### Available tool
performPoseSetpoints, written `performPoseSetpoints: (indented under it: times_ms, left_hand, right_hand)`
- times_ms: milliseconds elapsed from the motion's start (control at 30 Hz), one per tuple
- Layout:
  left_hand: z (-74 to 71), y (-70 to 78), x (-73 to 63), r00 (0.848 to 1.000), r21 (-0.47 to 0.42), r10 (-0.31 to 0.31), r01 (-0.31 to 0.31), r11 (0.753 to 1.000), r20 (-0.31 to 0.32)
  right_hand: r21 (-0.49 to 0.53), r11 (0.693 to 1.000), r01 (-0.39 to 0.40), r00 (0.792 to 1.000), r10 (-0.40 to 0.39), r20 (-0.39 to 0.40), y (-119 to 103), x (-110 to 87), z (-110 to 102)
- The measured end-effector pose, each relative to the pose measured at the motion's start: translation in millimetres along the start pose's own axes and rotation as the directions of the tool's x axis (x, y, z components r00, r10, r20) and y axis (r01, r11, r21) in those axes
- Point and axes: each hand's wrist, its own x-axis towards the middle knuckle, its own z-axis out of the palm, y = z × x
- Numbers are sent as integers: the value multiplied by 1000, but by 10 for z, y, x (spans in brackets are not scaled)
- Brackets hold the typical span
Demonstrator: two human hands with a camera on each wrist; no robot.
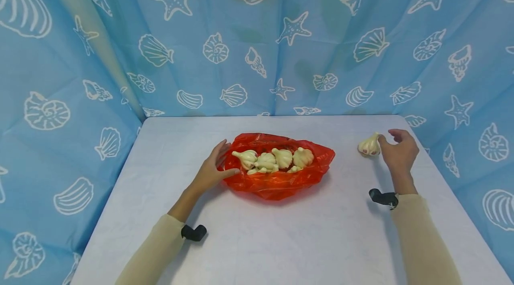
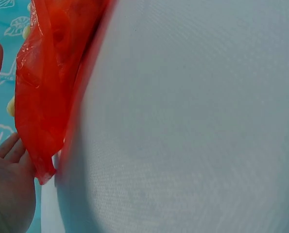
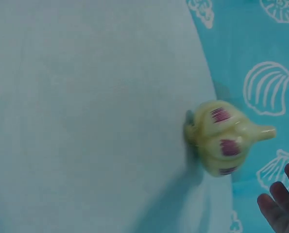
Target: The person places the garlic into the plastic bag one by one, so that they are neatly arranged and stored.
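A red plastic bag [image 1: 277, 185] lies in the middle of the white table, its mouth spread and several pale garlic bulbs [image 1: 283, 159] showing inside. My left hand [image 1: 209, 170] is at the bag's left end, thumb at the near rim and fingers reaching toward the far side. In the left wrist view its straight fingers touch the red plastic [image 2: 44, 92]. A single garlic bulb [image 1: 369, 146] with purple patches stands at the table's right, stem up. Just right of it is my right hand [image 1: 401, 153], thumb and fingers spread apart, fingertips clear of the bulb [image 3: 222, 138] in the right wrist view.
The white tabletop [image 1: 281, 240] ends at a blue curtain [image 1: 257, 30] printed with white shells and starfish, which hangs along the back and both sides. A dark wrist camera [image 1: 194, 233] is on the left sleeve, and another dark camera [image 1: 383, 198] on the right.
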Motion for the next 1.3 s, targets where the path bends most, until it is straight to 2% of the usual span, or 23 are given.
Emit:
performPoseSetpoints:
  times_ms: [267, 400, 533, 833, 1033, 1200, 1300]
  left_hand:
    - [-4, 39, 1, 999, -7, -33, 33, 999, 4]
    - [-19, 204, -37, 999, 5, -31, 31, 1000, 11]
    - [-42, 337, -61, 1000, 21, -4, 3, 1000, 13]
    - [-84, 172, 34, 997, 14, 79, -79, 997, -24]
    - [-98, 236, 64, 992, 42, 121, -120, 992, -32]
    - [-114, 287, 88, 985, 54, 166, -164, 985, -36]
    - [-118, 314, 80, 984, 60, 172, -170, 984, -36]
  right_hand:
    - [28, 1000, -14, 998, 13, 58, 150, -40, 143]
    - [41, 998, -41, 996, 37, 76, 171, -51, 193]
    - [34, 997, -63, 994, 60, 88, 180, -40, 229]
    - [12, 1000, -27, 994, 26, 102, 212, -14, 247]
    - [21, 999, -34, 991, 31, 128, 177, -9, 209]
    - [-7, 1000, 0, 991, 1, 137, 137, -21, 172]
    - [-17, 1000, 22, 992, -20, 124, 117, -44, 156]
